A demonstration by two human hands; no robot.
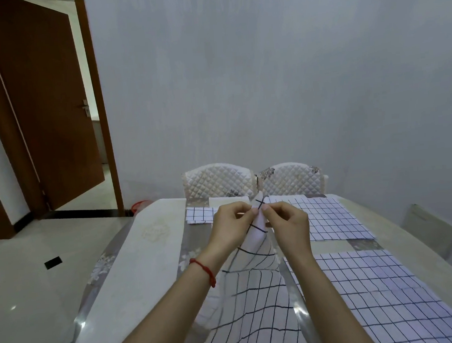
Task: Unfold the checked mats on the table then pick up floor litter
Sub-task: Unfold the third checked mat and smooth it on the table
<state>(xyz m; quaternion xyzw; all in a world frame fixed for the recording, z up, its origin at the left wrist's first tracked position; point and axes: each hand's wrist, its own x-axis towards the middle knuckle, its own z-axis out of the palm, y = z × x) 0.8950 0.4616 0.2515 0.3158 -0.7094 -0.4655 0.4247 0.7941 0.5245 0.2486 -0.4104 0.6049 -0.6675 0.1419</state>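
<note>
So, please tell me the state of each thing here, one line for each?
Held mat: lifted, being unfolded
Left hand: pinching it
Right hand: pinching it
Far right mat: flat
Near right mat: flat
Far left mat: folded
Door: open

Grey wall (266,73), brown door (44,104) open, pale tile floor (36,254), 2 quilted chairs (217,182).

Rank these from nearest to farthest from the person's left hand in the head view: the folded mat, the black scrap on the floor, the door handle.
From the left hand:
1. Folded mat, on the table just beyond the hand, slightly to its left.
2. Black scrap, on the floor off the table's left side.
3. Door handle, on the brown door, far left and farthest back.
</note>
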